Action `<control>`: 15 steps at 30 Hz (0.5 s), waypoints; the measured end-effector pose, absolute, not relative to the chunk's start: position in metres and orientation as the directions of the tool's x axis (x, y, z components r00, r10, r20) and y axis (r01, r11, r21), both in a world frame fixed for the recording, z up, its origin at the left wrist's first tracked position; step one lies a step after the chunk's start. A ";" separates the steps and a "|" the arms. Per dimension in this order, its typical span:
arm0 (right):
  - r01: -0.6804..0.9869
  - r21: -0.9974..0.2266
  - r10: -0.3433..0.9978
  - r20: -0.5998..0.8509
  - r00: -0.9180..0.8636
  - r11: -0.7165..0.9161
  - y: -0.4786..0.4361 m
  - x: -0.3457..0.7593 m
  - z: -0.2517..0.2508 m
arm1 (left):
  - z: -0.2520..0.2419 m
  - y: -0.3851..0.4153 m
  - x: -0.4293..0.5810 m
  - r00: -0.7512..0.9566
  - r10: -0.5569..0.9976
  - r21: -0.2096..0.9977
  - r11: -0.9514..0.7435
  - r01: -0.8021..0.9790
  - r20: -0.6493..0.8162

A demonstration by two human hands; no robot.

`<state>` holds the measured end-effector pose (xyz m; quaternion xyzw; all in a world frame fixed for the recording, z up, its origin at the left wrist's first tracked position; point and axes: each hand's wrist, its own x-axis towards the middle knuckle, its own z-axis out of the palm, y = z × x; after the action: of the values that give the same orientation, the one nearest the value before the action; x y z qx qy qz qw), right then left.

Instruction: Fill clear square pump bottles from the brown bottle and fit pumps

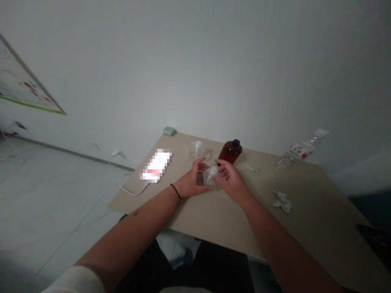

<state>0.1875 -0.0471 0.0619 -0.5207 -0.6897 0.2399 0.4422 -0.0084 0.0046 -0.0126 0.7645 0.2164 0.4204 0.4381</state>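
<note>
On the beige table (305, 232) I see one dark red bottle (229, 154) with a black cap (236, 143), a small pale green box (169, 131), and a clear bottle (295, 156) with a red and white label (297, 149). My wristband (175, 191) is black.

Beige tabletop (308, 228): amber bottle, black cap (230, 151) at far edge; green tin (169, 131) far left corner; clear plastic water bottle (297, 152) far right; white cable (132, 189) near left.

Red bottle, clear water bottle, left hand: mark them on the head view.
red bottle (229, 154), head view, on its body
clear water bottle (297, 149), head view, on its red-and-white label
left hand (193, 182), head view, on the back of the hand
</note>
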 end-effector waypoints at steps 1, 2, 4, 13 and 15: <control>0.543 -0.763 0.927 0.366 -0.084 0.350 -0.045 0.182 0.063 | -0.013 0.005 -0.008 0.553 0.695 0.849 -0.526 -0.045 0.460; 0.571 -0.740 0.924 0.369 -0.098 0.356 -0.042 0.177 0.065 | -0.013 0.004 -0.008 0.553 0.693 0.849 -0.526 -0.052 0.463; 0.602 -0.715 0.924 0.366 -0.111 0.356 -0.039 0.172 0.070 | -0.013 0.005 -0.008 0.553 0.694 0.853 -0.518 -0.060 0.461; 0.461 -0.839 0.869 0.433 0.241 0.290 -0.048 0.209 0.110 | -0.016 0.005 -0.009 0.553 0.708 0.859 -0.511 -0.028 0.439; 0.469 -0.844 0.823 0.448 0.348 0.260 -0.053 0.236 0.111 | -0.018 0.005 -0.009 0.542 0.716 0.860 -0.510 -0.025 0.440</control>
<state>0.2356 -0.0526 0.1105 -0.5882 -0.5495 0.1545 0.5729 -0.0089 0.0047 -0.0176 0.7600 0.2271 0.4212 0.4398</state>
